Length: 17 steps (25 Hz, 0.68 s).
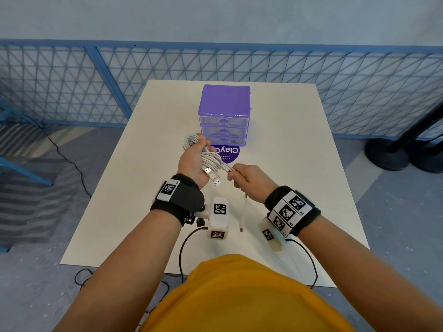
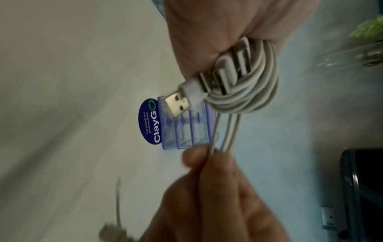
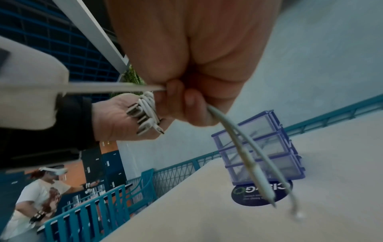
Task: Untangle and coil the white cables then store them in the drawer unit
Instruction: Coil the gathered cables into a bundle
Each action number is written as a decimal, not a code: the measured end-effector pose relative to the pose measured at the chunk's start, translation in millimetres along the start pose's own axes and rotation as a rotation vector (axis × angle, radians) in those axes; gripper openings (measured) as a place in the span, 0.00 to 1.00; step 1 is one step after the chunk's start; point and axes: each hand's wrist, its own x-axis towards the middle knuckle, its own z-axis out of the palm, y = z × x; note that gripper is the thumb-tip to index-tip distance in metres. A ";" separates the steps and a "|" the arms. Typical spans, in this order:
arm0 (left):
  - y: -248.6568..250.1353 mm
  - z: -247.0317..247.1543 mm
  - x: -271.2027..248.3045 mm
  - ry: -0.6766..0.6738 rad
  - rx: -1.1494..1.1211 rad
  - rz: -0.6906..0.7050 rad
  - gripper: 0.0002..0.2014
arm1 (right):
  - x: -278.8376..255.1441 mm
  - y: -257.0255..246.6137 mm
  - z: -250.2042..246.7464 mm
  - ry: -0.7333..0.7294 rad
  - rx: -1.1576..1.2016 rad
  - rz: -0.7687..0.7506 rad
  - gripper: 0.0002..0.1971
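Note:
My left hand [image 1: 194, 161] grips a coiled bundle of white cables [image 1: 191, 141] above the middle of the table, with several USB plugs [image 1: 212, 174] sticking out at the palm's heel. The same bundle [image 2: 254, 81] and a USB plug [image 2: 178, 104] fill the left wrist view. My right hand [image 1: 242, 174] pinches the loose cable strands [image 2: 225, 131] that run from the bundle, and their free ends [image 1: 243, 212] hang below it toward the table. The right wrist view shows these dangling ends [image 3: 248, 155]. The purple drawer unit [image 1: 224, 113] stands behind the hands, its three clear drawers pushed in.
A round dark-blue sticker [image 1: 229, 153] lies on the white table [image 1: 299, 164] in front of the drawer unit. A blue mesh fence [image 1: 72, 80] runs behind the table. Black stand bases [image 1: 388, 152] sit on the floor at right. Another person [image 3: 39, 188] stands beyond the fence.

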 end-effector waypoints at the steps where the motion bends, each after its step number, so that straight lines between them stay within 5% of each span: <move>1: 2.4 -1.4 1.4 0.008 -0.020 0.008 0.13 | -2.0 3.2 -1.9 -0.019 -0.013 0.003 0.09; 8: 12.9 -10.8 7.9 0.043 0.124 0.077 0.13 | -11.9 22.4 -7.5 -0.074 -0.033 0.026 0.09; 13: 13.2 -16.6 12.5 0.038 0.675 0.296 0.06 | -12.7 21.9 -16.2 -0.022 -0.028 -0.081 0.11; 17: 6.1 -9.7 5.5 -0.113 1.053 0.499 0.03 | -7.8 -3.0 -22.6 0.080 -0.011 -0.205 0.14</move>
